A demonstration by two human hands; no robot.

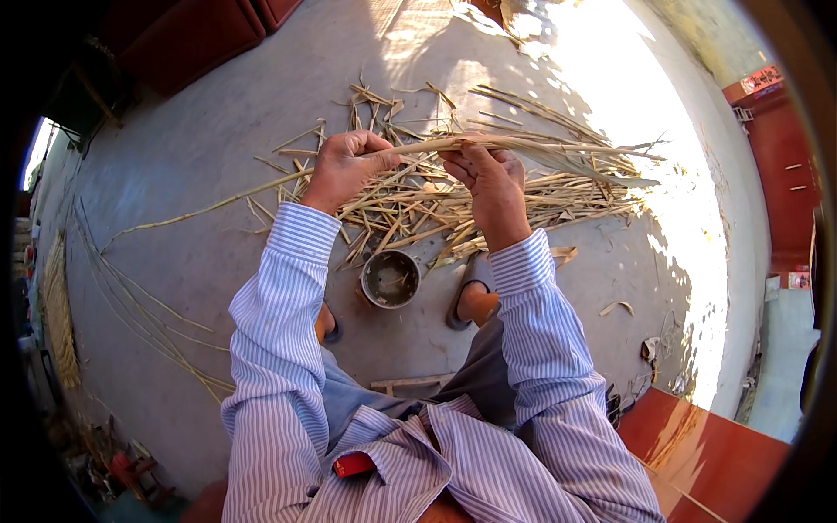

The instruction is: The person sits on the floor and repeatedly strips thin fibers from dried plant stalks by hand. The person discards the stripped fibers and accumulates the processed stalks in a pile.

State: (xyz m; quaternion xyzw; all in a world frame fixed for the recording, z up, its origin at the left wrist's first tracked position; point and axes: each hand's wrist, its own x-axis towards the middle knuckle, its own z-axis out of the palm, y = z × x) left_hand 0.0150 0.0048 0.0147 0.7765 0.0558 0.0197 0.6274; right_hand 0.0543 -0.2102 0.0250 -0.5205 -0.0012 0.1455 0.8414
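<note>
A long dry plant stalk (pixel 424 146) stretches across in front of me, with a pale leafy sheath toward its right end. My left hand (pixel 347 167) is closed around it, thumb and fingers pinching the stalk. Its thin tail runs off to the left and bends down toward the floor. My right hand (pixel 488 181) grips the same stalk farther right, thumb on top. Beneath both hands a loose heap of dry stalks (pixel 558 193) lies on the floor. A metal pot (pixel 390 279) with dark liquid in it stands between my feet, just below the heap.
Several long thin stems (pixel 144 318) lie on the concrete floor (pixel 209 166) at the left. A bundle of straw (pixel 59 314) is at the far left edge. A red-brown board (pixel 697 453) sits at the lower right, and a dark red sofa (pixel 196 44) at the upper left.
</note>
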